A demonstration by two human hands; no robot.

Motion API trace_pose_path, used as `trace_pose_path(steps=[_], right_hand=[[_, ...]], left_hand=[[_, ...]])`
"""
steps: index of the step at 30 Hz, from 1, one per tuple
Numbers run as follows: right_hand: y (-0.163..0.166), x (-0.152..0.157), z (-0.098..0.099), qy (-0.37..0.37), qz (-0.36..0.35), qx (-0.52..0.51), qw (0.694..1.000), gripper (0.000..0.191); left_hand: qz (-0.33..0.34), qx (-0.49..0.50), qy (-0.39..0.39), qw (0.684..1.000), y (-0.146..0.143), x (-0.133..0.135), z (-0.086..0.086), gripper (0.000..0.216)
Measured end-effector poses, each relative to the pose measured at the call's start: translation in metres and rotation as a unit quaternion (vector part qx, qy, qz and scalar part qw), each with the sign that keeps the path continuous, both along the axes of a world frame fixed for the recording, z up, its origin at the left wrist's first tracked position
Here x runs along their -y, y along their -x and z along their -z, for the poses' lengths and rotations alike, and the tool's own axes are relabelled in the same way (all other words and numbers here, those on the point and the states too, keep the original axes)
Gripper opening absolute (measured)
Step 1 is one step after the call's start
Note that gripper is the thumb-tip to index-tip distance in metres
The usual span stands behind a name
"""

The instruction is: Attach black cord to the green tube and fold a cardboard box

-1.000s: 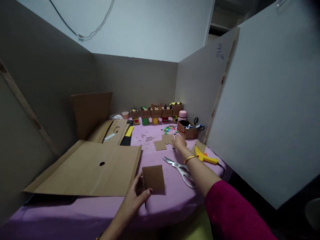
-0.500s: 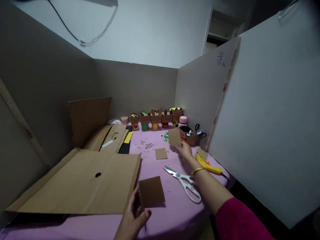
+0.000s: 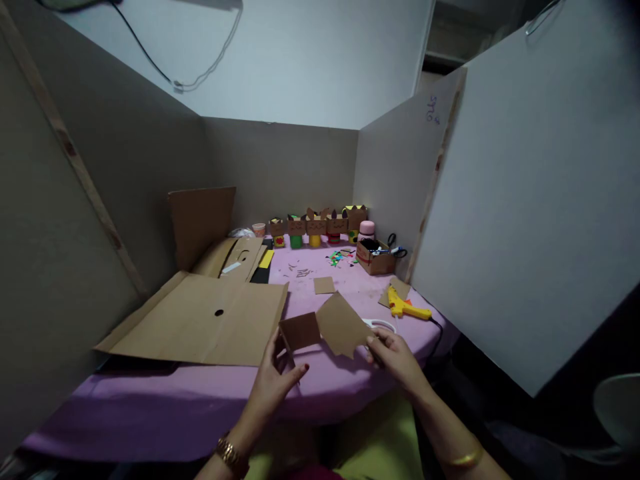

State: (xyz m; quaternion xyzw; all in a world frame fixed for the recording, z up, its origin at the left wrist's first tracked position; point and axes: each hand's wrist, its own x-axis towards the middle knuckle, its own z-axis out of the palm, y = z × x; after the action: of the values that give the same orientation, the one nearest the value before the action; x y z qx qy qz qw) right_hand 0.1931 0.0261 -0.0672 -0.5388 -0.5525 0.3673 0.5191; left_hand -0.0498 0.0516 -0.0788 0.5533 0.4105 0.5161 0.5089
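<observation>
My left hand (image 3: 273, 380) pinches a small rectangular cardboard piece (image 3: 299, 331) just above the near edge of the pink table (image 3: 165, 407). Over the same edge, my right hand (image 3: 395, 353) grips a second cardboard piece (image 3: 343, 327) with a notched lower edge. The two pieces meet edge to edge between my hands. White-handled scissors (image 3: 381, 325) lie on the table, mostly hidden behind the notched piece.
A large flat cardboard sheet (image 3: 200, 320) with a hole lies at left, more cardboard (image 3: 203, 223) behind it. A small cardboard square (image 3: 324, 285), a yellow glue gun (image 3: 406, 307), a box of tools (image 3: 376, 257) and a row of small cardboard figures (image 3: 315, 227) stand farther back. Grey partition walls enclose the table.
My right hand lifted the notched cardboard piece from the far right of the table and brought it back to the near edge, beside the piece in my left hand.
</observation>
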Motion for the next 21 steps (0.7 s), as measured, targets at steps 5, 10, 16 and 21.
trace_pose_path(steps=[5, 10, 16, 21], right_hand=[[-0.003, 0.018, -0.006, -0.052, 0.078, 0.064, 0.994, 0.019], [0.006, 0.022, -0.015, -0.101, 0.11, 0.128, 0.98, 0.016], [0.008, 0.009, -0.033, -0.118, 0.142, 0.136, 0.973, 0.021], [0.014, 0.01, -0.035, -0.122, 0.132, 0.174, 0.968, 0.019]], left_hand=[[0.006, -0.013, -0.013, 1.0, 0.0, 0.004, 0.004, 0.091], [-0.01, -0.081, -0.037, 0.996, 0.0, 0.0, 0.011, 0.089], [-0.003, -0.12, -0.048, 0.992, -0.002, -0.002, 0.016, 0.091], [0.0, -0.131, -0.052, 0.99, -0.002, 0.001, 0.014, 0.09]])
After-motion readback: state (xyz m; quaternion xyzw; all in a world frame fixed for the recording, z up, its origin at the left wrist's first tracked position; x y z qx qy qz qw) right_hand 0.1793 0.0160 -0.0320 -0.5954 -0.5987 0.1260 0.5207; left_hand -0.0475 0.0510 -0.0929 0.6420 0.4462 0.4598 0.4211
